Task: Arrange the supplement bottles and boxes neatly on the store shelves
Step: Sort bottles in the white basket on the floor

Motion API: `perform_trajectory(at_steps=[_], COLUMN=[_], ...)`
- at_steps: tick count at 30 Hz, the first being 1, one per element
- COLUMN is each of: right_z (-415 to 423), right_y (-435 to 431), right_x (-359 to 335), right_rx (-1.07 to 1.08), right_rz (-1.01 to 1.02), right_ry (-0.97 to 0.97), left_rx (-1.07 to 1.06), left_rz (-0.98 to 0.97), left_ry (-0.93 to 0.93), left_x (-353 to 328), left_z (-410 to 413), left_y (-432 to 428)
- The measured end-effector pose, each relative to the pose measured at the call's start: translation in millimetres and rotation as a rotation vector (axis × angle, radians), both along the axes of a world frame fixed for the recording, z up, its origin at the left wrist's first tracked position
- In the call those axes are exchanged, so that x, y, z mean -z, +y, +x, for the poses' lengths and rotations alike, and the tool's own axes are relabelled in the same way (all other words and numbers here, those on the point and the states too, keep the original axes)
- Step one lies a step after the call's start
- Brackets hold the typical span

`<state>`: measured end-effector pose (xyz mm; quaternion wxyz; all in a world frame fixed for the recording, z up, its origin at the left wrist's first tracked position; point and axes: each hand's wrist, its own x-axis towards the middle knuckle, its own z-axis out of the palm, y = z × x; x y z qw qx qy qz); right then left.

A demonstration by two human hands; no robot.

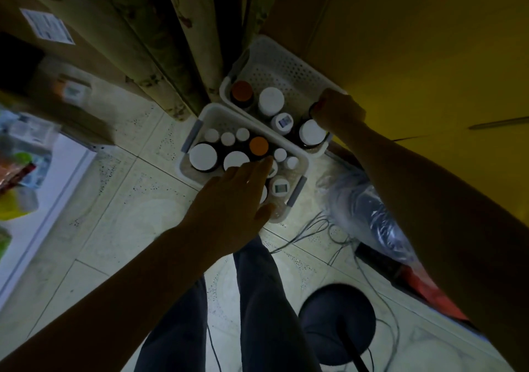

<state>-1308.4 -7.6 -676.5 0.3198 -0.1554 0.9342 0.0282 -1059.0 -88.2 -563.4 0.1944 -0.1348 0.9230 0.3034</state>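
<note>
Two white perforated baskets stand on the tiled floor. The near basket [191, 131] holds several supplement bottles seen from above, most with white lids [203, 156] and one with an orange lid [258, 146]. My left hand [237, 197] hovers over this basket with fingers straight and spread. The far basket [274, 62] holds a few bottles, one with an orange-brown lid [242, 90]. My right hand [339, 111] reaches into its right end with fingers curled down onto a dark bottle there; the bottle is mostly hidden by the hand.
A shelf unit [43, 177] with packaged goods is at the left. Curtains [183, 36] hang behind the baskets, and a yellow wall is at the right. Cables [315, 228], a plastic-wrapped bundle [369, 208] and a dark round stool [337, 320] lie near my legs.
</note>
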Motion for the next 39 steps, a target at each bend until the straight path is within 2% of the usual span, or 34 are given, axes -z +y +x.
perform_trajectory(at_steps=[4, 8, 13, 16, 18, 22, 25, 30, 35, 39], right_z=[2, 5, 31, 77, 121, 218, 276, 310, 344, 429], right_y=[-2, 0, 5, 14, 20, 29, 27, 14, -28, -54], right_x=[-8, -19, -37, -52, -66, -97, -120, -140, -169, -215], right_rx=[-0.141, -0.162, -0.206, -0.301, -0.347, -0.399, -0.523, -0.796, -1.081, -1.272], right_rz=[0.116, 0.132, -0.092, -0.315, -0.386, -0.463, -0.477, -0.431, -0.434, -0.522], right_ry=[0.066, 0.081, 0.199, 0.253, 0.247, 0.168, 0.078, 0.072, 0.119, 0.176], left_rx=[-0.057, -0.022, -0.015, -0.037, -0.082, -0.247, -0.391, -0.62, -0.854, -1.031], left_rz=[0.044, -0.082, -0.208, -0.259, -0.275, -0.228, -0.218, -0.187, -0.236, -0.361], left_ry=[0.066, 0.061, 0.133, 0.169, 0.157, 0.082, 0.001, -0.101, -0.038, 0.067], left_x=[-10, -6, 1, -2, -5, -20, -26, -36, -49, -73], left_z=[-2, 9, 20, 32, 49, 95, 140, 216, 298, 378], left_y=[-3, -4, 0, 4, 5, 15, 28, 48, 64, 78])
